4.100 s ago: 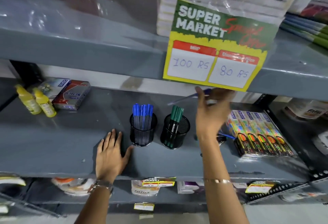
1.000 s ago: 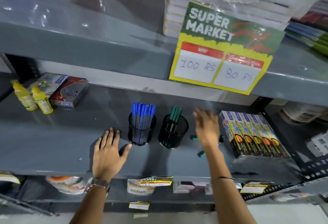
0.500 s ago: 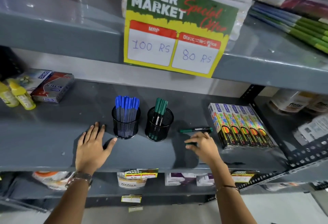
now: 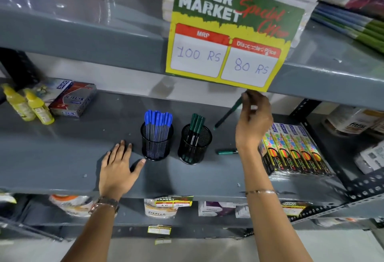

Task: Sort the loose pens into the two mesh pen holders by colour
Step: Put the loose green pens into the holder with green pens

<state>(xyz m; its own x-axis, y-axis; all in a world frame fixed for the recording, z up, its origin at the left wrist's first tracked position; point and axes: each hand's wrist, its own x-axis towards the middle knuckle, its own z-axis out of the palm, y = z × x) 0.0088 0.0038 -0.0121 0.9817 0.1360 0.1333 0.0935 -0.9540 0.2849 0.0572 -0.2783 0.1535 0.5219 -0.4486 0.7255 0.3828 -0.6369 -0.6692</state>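
Fingers [image 4: 248,100] of the right hand [image 4: 252,125] are now gripping a green pen [image 4: 228,113] lifted off the shelf [image 4: 62,158], heading for the green holder [image 4: 194,145]; one green pen [image 4: 226,152] is remaining; left hand [image 4: 118,168] resting flat, holding nothing.

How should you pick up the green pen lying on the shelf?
Probably pinch the green pen around the middle of its barrel, coming from above. It lies flat on the shelf, sideways, clear of the mesh holder, so its long sides are open.

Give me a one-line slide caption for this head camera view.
Right hand lifts a green pen above the green-pen holder; left hand rests by the blue-pen holder.
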